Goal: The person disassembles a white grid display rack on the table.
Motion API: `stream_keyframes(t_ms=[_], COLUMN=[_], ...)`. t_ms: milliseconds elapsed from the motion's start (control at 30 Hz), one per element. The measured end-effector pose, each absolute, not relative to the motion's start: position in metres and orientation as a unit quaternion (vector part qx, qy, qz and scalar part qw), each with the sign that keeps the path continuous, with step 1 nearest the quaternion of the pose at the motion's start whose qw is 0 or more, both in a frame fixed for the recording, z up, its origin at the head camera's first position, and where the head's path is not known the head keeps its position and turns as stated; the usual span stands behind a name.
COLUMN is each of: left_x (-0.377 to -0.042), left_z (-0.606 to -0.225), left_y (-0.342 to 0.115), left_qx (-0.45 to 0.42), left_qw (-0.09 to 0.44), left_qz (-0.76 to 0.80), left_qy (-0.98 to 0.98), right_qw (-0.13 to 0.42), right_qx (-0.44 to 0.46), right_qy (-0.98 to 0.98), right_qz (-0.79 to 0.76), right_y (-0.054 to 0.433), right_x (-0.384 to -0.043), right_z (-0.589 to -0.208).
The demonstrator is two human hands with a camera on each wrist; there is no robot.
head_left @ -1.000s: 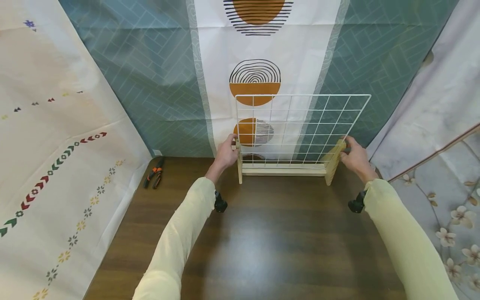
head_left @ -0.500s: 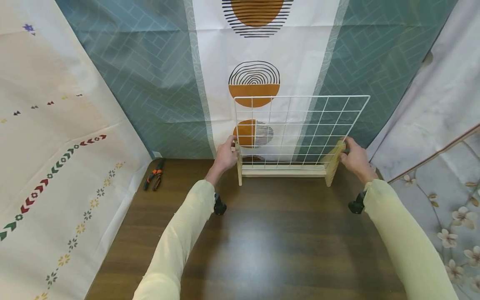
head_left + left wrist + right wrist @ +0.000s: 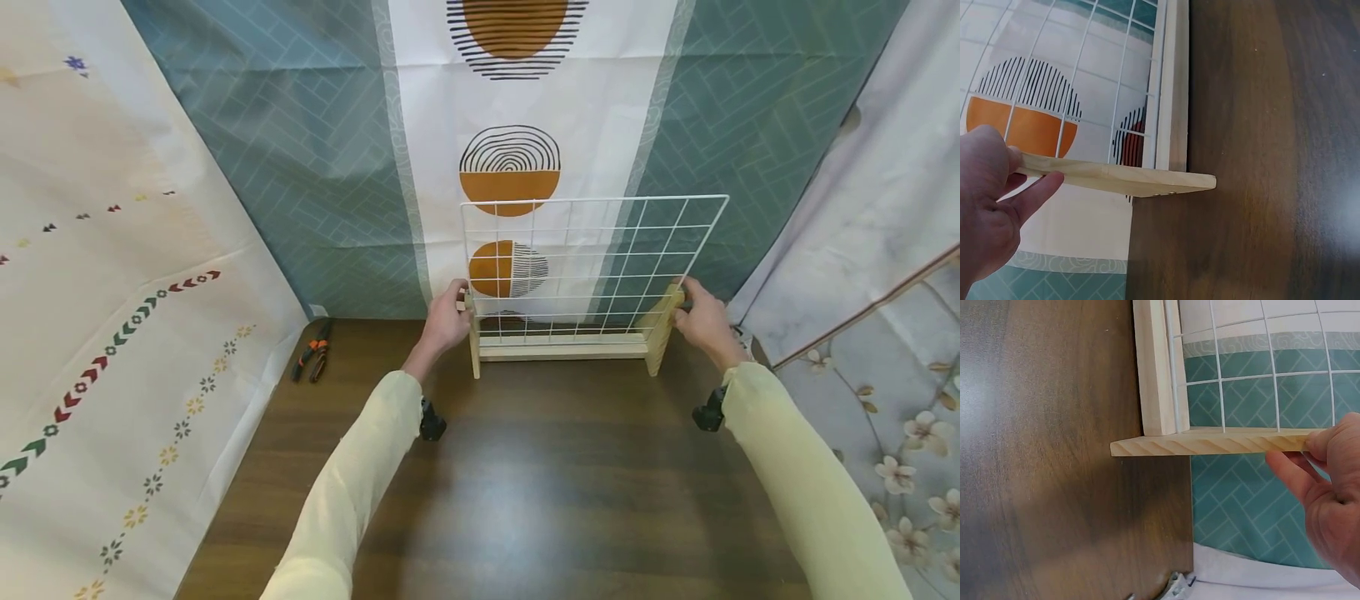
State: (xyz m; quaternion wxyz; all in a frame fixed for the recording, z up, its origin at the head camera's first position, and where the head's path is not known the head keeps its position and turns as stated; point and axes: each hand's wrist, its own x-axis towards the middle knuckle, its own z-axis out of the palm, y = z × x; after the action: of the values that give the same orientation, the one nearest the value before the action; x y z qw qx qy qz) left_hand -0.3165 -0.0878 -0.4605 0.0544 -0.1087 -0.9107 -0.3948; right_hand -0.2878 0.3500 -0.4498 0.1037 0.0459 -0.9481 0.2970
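Note:
A white wire grid panel [image 3: 585,265] stands upright in a pale wooden stand at the back of the brown table. Two wooden side pieces flank it, joined by a wooden crossbar [image 3: 562,352] low down. My left hand [image 3: 446,318] grips the upper part of the left side piece [image 3: 1122,177], thumb and fingers on opposite faces. On the other end, my right hand [image 3: 705,321] pinches the top of the right side piece [image 3: 1210,445]. The grid's lower edge runs along the crossbar; whether it sits in a slot cannot be told.
Orange-and-black pliers [image 3: 311,350] lie at the table's back left. Patterned cloth [image 3: 330,183] hangs behind the table, with more cloth at both sides. A small metallic object [image 3: 1175,587] lies by the table's right edge. Brown tabletop [image 3: 525,500] stretches in front.
The stand and grid have shifted slightly left and toward me, both hands holding the side pieces throughout. The pliers have not moved on the table.

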Motion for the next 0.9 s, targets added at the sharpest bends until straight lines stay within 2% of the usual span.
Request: stream_keyframes(t_ms=[533, 900], left_x=[-0.298, -0.283], left_z=[-0.465, -0.47], left_y=[-0.105, -0.117], left_qx=[-0.115, -0.133], left_qw=[0.066, 0.074], left_qz=[-0.394, -0.411], left_qy=[-0.91, -0.899], right_qw=[0.098, 0.118], right_qx=[0.06, 0.088], right_qy=[-0.944, -0.939], right_qz=[0.308, 0.311], right_y=[0.339, 0.336], right_x=[-0.279, -0.272], right_z=[-0.451, -0.458])
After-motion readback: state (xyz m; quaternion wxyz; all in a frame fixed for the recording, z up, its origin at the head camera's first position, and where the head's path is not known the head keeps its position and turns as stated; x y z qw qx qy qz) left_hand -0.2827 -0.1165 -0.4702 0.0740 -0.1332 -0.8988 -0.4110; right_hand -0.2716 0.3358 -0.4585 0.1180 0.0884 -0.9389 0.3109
